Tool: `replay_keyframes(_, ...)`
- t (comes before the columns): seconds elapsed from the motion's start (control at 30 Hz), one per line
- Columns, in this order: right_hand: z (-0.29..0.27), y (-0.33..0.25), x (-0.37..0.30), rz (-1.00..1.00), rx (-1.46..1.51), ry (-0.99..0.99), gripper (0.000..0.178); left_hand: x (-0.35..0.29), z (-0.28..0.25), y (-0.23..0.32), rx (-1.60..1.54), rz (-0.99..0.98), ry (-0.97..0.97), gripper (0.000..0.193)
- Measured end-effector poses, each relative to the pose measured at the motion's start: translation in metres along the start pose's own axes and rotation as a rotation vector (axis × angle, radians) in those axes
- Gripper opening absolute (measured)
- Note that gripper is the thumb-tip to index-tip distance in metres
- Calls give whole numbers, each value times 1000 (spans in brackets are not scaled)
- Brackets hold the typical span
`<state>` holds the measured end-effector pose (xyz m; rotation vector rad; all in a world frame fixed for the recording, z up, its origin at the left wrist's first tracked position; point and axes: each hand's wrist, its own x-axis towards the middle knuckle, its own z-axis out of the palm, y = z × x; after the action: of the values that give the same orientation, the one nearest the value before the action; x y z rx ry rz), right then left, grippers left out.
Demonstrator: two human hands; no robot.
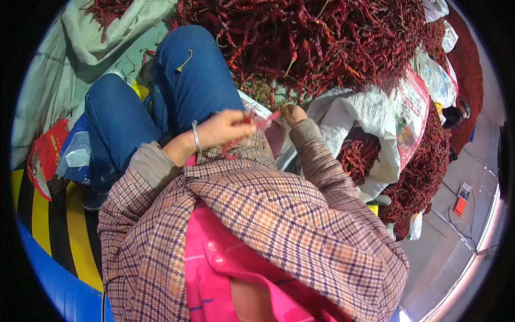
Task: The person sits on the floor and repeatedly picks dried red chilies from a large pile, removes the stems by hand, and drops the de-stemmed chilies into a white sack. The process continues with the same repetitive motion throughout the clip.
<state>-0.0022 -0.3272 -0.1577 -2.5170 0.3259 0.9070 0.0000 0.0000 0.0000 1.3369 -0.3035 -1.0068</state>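
My left hand (228,127), with a metal bangle at its wrist, is closed over my lap and slightly blurred. Dried red chillies (262,120) stick out from its fingertips toward my other hand. Just to the right, my right hand (294,114) has its fingers curled together at the tip of one chilli. Whatever lies between those fingers is too small to make out. Beyond both hands rises a large heap of dried red chillies with stems (322,40). A loose stem (184,61) rests on my jeans-clad knee (196,75).
An open white sack (370,115) with chillies inside stands at my right, beside more heaps (424,172). Pale cloth (45,102) hangs at the far left above a red packet (45,155). Yellow-and-black stripes (40,214) run below it. An orange-and-grey device (462,198) lies at far right.
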Motion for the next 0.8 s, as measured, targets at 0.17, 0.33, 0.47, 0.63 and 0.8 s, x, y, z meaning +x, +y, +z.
replay_keyframes(0.17, 2, -37, -14, 34, 192, 148, 55, -6, -1, 5, -589, -125, 182, 18)
replay_keyframes(0.33, 12, -66, 19, 93, 24, -97, 44, -4, -8, 5, -586, -164, 201, 16)
replay_keyframes(0.47, 28, -15, -5, -39, 472, 166, 35, 7, -5, -1, -545, -167, 176, 18)
replay_keyframes(0.63, -18, -127, -113, -296, 881, -96, 22, 14, 11, -8, -289, -141, 333, 22)
replay_keyframes(0.8, -18, -150, -123, -500, 751, -193, 21, 8, 12, -8, -361, -66, 487, 24)
